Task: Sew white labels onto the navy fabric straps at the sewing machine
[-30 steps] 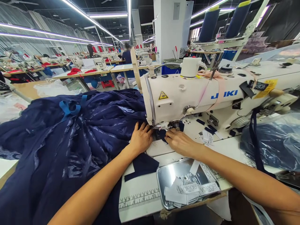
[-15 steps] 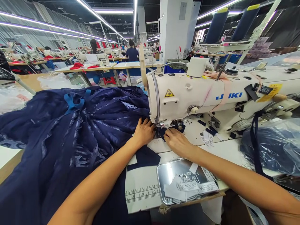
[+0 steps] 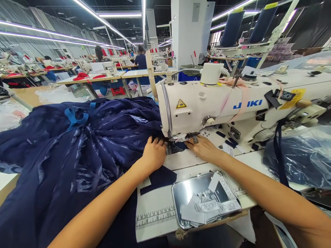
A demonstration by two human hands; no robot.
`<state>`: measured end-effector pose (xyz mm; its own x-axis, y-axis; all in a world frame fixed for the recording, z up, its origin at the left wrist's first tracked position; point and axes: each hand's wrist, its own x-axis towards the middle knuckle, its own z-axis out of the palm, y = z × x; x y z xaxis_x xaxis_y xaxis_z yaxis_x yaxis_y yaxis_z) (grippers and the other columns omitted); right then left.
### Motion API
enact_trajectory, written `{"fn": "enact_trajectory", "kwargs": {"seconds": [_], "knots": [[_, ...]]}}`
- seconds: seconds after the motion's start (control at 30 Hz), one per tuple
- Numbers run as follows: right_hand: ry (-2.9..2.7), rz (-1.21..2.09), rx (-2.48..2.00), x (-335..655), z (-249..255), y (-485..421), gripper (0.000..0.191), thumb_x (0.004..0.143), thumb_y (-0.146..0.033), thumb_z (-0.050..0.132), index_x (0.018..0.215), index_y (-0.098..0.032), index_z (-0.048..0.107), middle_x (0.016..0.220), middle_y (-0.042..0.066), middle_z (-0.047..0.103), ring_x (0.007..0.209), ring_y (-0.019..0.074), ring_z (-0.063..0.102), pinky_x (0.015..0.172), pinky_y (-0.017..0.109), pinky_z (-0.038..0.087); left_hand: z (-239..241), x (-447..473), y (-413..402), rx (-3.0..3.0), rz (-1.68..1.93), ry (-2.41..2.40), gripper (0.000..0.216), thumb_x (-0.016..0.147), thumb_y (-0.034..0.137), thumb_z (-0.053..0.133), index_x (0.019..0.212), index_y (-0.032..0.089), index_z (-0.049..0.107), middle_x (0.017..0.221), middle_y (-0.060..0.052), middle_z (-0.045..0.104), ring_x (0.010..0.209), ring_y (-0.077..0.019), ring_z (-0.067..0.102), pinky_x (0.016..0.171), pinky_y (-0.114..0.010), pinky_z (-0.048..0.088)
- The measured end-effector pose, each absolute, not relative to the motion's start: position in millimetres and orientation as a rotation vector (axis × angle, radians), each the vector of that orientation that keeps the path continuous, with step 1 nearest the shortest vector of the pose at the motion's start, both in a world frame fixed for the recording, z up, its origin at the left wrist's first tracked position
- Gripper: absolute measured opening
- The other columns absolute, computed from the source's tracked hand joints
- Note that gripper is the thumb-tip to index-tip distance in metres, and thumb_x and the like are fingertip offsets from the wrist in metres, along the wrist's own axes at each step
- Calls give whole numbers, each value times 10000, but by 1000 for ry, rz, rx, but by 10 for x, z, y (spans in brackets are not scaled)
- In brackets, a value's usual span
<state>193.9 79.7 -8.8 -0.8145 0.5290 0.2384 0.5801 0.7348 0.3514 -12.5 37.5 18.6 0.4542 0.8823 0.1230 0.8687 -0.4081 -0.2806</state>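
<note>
A large navy blue garment [image 3: 77,151] lies heaped over the left of the sewing table. My left hand [image 3: 154,153] rests flat on its edge, fingers stretched toward the needle of the white sewing machine [image 3: 219,103]. My right hand [image 3: 204,148] lies on the machine bed just right of the presser foot [image 3: 178,139], fingers extended and pressing a small piece of navy fabric [image 3: 181,145] under the foot.
A metal tray [image 3: 181,193] holding several white printed labels sits at the table's front edge. A paper ruler strip [image 3: 155,217] is stuck beside it. A plastic bag of dark fabric [image 3: 300,158] lies to the right. Thread cones [image 3: 231,26] stand behind the machine. Other workstations fill the background.
Both hands slid forward toward the needle, pushing the fabric further under the presser foot. My right hand moved up and slightly right. The camera shifted a little.
</note>
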Motion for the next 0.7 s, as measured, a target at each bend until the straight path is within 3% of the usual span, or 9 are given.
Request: {"fn": "enact_trajectory", "kwargs": {"seconds": [0.1,0.2,0.4,0.53,0.6,0.7], "knots": [[-2831,-661,-831,2000,-107,847,217,880,-161,410,973,-90,593,879,121,590,866,232,502,722,345,380,353,-173,156,-2584,229,-1416,185,797,179,458,782,146,639,853,-103,643,806,-230,591,761,-372,404],[-2850,-681,-801,2011,-119,854,250,895,-218,400,1023,-89,573,842,119,585,846,231,498,719,349,371,422,-214,11,-2647,247,-1477,105,763,246,554,786,163,615,810,-68,627,745,-204,587,674,-321,395],[-2906,-642,-840,2020,-75,839,287,857,-95,402,1117,-79,522,912,132,583,880,227,489,729,337,363,300,-216,42,-2871,67,-1545,70,766,222,531,720,174,554,799,-32,609,787,-183,569,676,-295,368],[-2824,-492,-963,2158,21,740,357,867,-149,428,1222,-115,443,1049,124,553,916,219,493,757,339,378,216,-111,47,-2888,-134,-1626,129,799,187,423,769,176,548,792,-33,620,762,-186,575,703,-305,388],[-2757,-382,-1021,2270,108,617,349,858,-177,461,1200,-112,459,1092,123,535,935,213,492,776,338,384,183,-35,24,-2820,-266,-1717,192,815,175,367,826,174,559,774,-38,631,731,-196,579,690,-311,399],[-2745,-155,-1006,2426,260,346,197,866,-168,434,990,-108,575,1009,103,556,889,186,502,739,306,392,124,83,26,-2774,-523,-1766,237,817,190,349,868,176,580,809,-42,650,745,-206,584,691,-314,409]]}}
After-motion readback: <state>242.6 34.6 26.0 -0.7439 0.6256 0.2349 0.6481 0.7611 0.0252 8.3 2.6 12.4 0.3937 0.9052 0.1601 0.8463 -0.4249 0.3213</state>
